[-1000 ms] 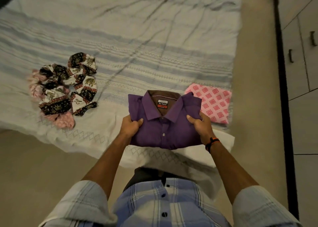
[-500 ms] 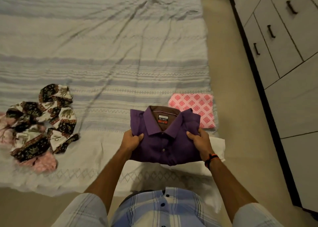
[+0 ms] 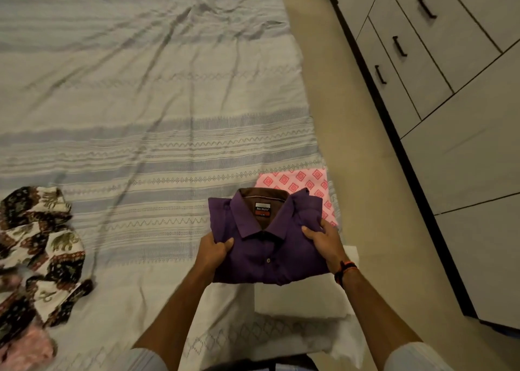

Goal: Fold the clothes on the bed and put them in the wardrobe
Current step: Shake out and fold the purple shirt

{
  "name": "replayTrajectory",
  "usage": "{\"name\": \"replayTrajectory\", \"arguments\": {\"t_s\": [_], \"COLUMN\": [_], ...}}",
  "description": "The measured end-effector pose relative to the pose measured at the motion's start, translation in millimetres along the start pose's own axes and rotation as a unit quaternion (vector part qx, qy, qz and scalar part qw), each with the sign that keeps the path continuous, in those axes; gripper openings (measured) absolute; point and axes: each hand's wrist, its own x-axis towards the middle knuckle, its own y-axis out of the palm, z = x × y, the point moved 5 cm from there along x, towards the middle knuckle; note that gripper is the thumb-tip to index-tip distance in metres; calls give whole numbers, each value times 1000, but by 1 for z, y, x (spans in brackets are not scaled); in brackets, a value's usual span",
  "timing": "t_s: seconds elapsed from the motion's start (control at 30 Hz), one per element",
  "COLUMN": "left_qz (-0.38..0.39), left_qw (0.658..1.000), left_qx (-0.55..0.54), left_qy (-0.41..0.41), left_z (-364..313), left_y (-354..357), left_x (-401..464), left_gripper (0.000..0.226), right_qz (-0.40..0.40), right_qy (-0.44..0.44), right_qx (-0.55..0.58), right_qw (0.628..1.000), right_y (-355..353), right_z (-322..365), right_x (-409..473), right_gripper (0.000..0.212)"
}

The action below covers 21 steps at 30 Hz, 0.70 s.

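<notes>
Two hands grip the folded purple shirt (image 3: 267, 246) in the head view, and against the frame half a second back the shirt sits further right, now covering the near corner of the pink patterned cloth (image 3: 304, 180) that then lay clear beside it; the patterned clothes (image 3: 42, 246) have slid toward the left edge, and more of the wardrobe (image 3: 439, 69) shows on the right; the left hand (image 3: 213, 251) clamps the shirt's left edge, thumb on top and fingers curled beneath; the right hand (image 3: 326, 242), a band at its wrist, clamps the right edge the same way; the shirt lies collar away from the person, over the near right corner of the bed (image 3: 157, 89).
</notes>
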Motion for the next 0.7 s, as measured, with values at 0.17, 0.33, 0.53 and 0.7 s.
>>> {"name": "replayTrajectory", "arguments": {"t_s": [0.17,0.33,0.53,0.7], "left_qz": [4,4,10,8], "left_qw": [1000,1000,999,999], "left_qx": [-18,-12,-24,-49], "left_qy": [-18,-19,-21,-7], "left_z": [-22,-47,-78,-111], "left_y": [17,37,62,75], "left_x": [41,89,143,181], "left_gripper": [39,38,36,32], "right_qz": [-5,-9,-23,-39], "right_qy": [6,0,-16,-25], "right_qx": [-23,-36,-55,-53], "right_qw": [1000,999,998,998], "right_y": [-1,0,-2,-6], "right_z": [14,28,45,71], "right_x": [50,103,169,216], "right_gripper": [34,34,34,32]}}
